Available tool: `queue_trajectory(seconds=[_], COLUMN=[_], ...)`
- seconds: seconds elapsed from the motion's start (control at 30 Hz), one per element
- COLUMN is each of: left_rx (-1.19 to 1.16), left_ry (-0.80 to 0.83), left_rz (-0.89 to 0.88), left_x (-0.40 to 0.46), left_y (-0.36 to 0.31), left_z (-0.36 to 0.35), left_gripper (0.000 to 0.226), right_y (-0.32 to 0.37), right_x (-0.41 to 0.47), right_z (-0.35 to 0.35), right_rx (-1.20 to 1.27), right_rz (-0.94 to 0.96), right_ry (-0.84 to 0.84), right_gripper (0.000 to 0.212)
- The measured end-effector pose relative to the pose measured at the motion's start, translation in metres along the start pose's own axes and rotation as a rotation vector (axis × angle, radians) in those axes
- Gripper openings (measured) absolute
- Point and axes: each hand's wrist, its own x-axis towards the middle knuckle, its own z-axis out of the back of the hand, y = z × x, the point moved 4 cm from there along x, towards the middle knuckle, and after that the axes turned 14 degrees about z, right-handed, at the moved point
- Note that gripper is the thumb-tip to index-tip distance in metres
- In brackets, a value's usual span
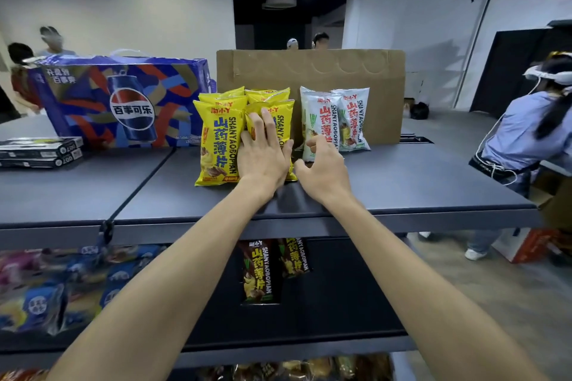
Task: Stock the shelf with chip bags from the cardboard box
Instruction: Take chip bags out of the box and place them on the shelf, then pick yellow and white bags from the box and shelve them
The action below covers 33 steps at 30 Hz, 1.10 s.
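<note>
Several yellow chip bags (pixel 213 145) stand upright in two rows on the top shelf (pixel 402 189). My left hand (pixel 263 155) lies flat with straight fingers against the front bag of the right yellow row. Two white chip bags (pixel 322 120) stand to the right. My right hand (pixel 325 170) hovers with loosely curled fingers at the bottom of the nearer white bag; whether it touches the bag is unclear. A cardboard panel (pixel 309 71) stands behind the bags. Dark brown chip bags (pixel 260 272) stand on the shelf below.
A blue Pepsi carton (pixel 123 102) stands at the left of the top shelf, with flat black boxes (pixel 40 151) beside it. Blue and mixed snack packs (pixel 62 281) fill the lower shelf's left. A person with a headset (pixel 520 139) bends over at the right; other people stand behind.
</note>
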Motion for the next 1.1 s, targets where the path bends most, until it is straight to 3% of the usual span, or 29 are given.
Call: queue_trajectory(seconds=[0.17, 0.3, 0.4, 0.57, 0.97, 1.1], left_rx=[0.174, 0.17, 0.122, 0.057, -0.144, -0.227], left_ry=[0.064, 0.077, 0.006, 0.024, 0.048, 0.1], left_rz=[-0.062, -0.116, -0.203, -0.316, -0.567, -0.637], left_x=[-0.014, -0.029, -0.042, -0.053, -0.126, -0.181], left_y=[0.0, 0.001, -0.004, -0.024, -0.162, -0.213], left_z=[0.011, 0.029, 0.043, 0.053, 0.087, 0.088], left_gripper=[0.088, 0.086, 0.064, 0.032, 0.024, 0.02], right_y=[-0.01, -0.015, -0.013, -0.014, -0.066, -0.089], right_x=[-0.006, -0.012, -0.018, -0.028, -0.094, -0.143], right_z=[0.015, 0.019, 0.018, 0.035, 0.195, 0.243], right_rx=[-0.009, -0.032, -0.057, -0.152, -0.454, -0.753], right_rz=[0.002, 0.013, 0.023, 0.015, -0.12, -0.063], right_ry=[0.033, 0.047, 0.066, 0.079, -0.046, 0.083], right_gripper=[0.034, 0.032, 0.034, 0.031, 0.026, 0.022])
